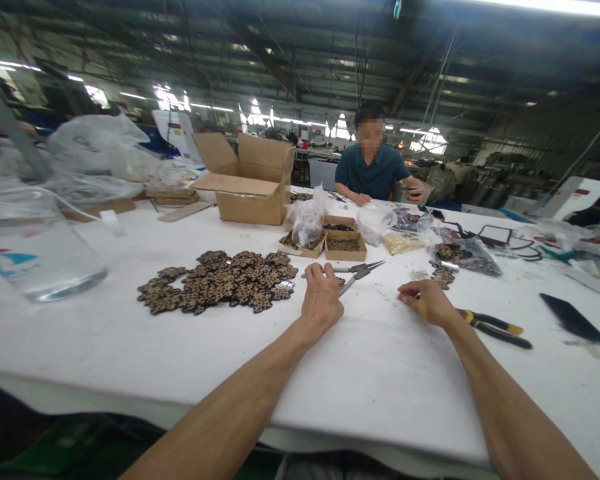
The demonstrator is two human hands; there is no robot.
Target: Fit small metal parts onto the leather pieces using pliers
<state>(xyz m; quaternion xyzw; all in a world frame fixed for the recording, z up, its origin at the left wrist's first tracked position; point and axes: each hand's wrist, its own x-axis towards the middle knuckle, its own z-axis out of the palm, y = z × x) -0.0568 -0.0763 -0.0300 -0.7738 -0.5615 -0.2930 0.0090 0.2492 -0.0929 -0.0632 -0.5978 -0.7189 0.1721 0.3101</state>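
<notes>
My left hand [322, 293] is closed around the handles of needle-nose pliers [361, 271], whose jaws point right. A small bit of leopard-print material [341, 283] shows beside its fingers. To the left lies a heap of leopard-print patches [235, 281] with dark edges. My right hand [426, 300] rests low over the table, thumb and fingertips pinched together; what is between them is too small to make out. Tiny clear or metal pieces [387, 293] are scattered by its fingertips. Yellow-and-black-handled pliers [500, 327] lie just right of that hand, partly behind the wrist.
Small cardboard trays [346, 248] of metal bits and plastic bags stand beyond my hands. Farther back is an open carton [253, 190]. A clear water jug [40, 247] stands left, a black phone [574, 318] lies right. A co-worker [367, 167] sits across the table.
</notes>
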